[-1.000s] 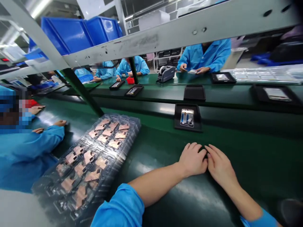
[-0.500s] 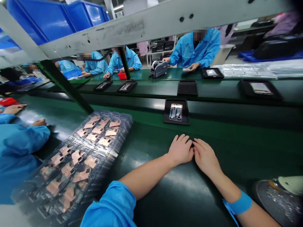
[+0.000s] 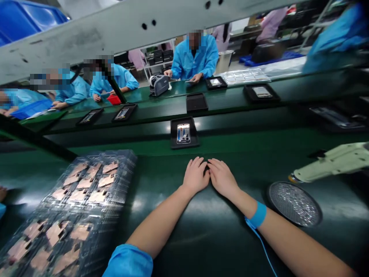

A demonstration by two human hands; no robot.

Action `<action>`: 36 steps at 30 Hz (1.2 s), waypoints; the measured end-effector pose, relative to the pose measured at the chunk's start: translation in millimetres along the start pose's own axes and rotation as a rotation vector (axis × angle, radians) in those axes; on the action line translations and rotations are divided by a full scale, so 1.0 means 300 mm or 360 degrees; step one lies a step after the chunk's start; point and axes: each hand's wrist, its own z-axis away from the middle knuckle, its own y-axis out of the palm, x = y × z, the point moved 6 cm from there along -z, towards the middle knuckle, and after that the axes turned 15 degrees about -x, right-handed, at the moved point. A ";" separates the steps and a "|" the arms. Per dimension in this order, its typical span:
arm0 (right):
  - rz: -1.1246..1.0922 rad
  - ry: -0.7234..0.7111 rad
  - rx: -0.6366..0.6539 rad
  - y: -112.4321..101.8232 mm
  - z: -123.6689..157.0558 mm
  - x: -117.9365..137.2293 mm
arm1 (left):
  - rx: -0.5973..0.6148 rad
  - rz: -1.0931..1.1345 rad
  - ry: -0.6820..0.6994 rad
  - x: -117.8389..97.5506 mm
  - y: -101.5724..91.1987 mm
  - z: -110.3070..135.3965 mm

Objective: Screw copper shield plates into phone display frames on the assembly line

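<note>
My left hand (image 3: 196,176) lies flat on the dark green bench (image 3: 201,238), palm down, with its fingers stretched forward. Beside it my right hand (image 3: 223,177) rests the same way, the two almost touching at thumbs and fingertips. Neither holds anything. Around my right wrist is a blue wrist strap (image 3: 258,214) with a thin cord. Just beyond my fingers sits a black tray (image 3: 184,145) with a phone-like part (image 3: 183,133) in it, showing blue strips. To the left stands a stack of clear plastic trays (image 3: 122,173) carrying several copper-coloured pieces (image 3: 82,182).
A round mesh-faced disc (image 3: 295,204) on a pale green arm (image 3: 331,163) stands at the right. More black trays (image 3: 197,103) line the raised shelf ahead, near a grey tape dispenser (image 3: 159,85). Co-workers in blue (image 3: 196,57) sit across. A white beam (image 3: 115,32) crosses overhead.
My view has turned to the right, so the scene sits further left and more of the disc and its arm shows. Both hands keep the same pose on the bench.
</note>
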 end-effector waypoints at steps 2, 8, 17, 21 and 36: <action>-0.0009 0.0043 0.0026 -0.004 -0.006 0.005 | 0.0002 0.0010 -0.0002 0.003 0.003 -0.002; 0.0026 0.0064 0.0093 -0.008 -0.014 0.014 | -0.0028 0.0031 -0.0001 0.012 0.009 -0.003; 0.0053 0.0053 0.0121 -0.023 -0.025 0.028 | -0.0060 0.0090 -0.0017 0.014 0.009 -0.006; 0.0036 0.0036 0.0108 -0.020 -0.019 0.024 | -0.0063 0.0101 -0.0004 0.003 0.002 -0.007; 0.0374 -0.0222 -0.0265 -0.061 -0.014 -0.004 | -0.0138 -0.0103 -0.0022 -0.035 -0.023 0.026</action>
